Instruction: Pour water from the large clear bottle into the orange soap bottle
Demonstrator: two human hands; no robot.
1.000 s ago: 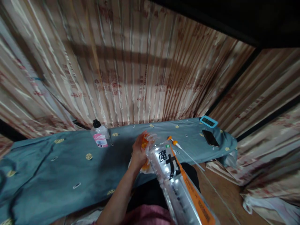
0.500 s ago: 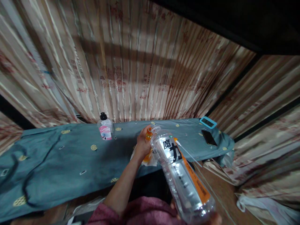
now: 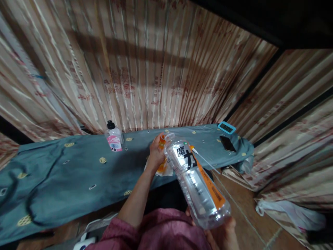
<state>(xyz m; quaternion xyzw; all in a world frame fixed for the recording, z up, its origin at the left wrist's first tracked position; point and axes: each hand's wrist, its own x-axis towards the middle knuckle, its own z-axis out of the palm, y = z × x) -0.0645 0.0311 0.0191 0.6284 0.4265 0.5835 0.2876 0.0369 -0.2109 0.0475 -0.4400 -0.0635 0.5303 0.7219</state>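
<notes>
My left hand (image 3: 156, 153) is wrapped round a small bottle of orange colour (image 3: 162, 143), upright on the bench; the fingers hide part of its body. My right hand (image 3: 222, 233) grips the base of a large clear plastic bottle (image 3: 199, 184) with a silver and orange label. That large bottle is tilted, its open mouth meeting the small bottle's open neck. Whether liquid is passing between them I cannot make out. Under the small bottle lies a crumpled white tissue (image 3: 168, 171) with orange on it.
On the patterned blue-green cloth (image 3: 85, 163) stand a pump bottle (image 3: 114, 141) at left, a phone (image 3: 228, 143) and a blue-framed digital clock (image 3: 227, 127) at right. A white cable (image 3: 205, 161) crosses behind the large bottle. Curtains (image 3: 145, 69) hang behind the bench.
The view has shifted slightly, so the bench things appear higher and mostly further left. The large bottle's base has come up in view and more of my right hand shows. Both grips are unchanged.
</notes>
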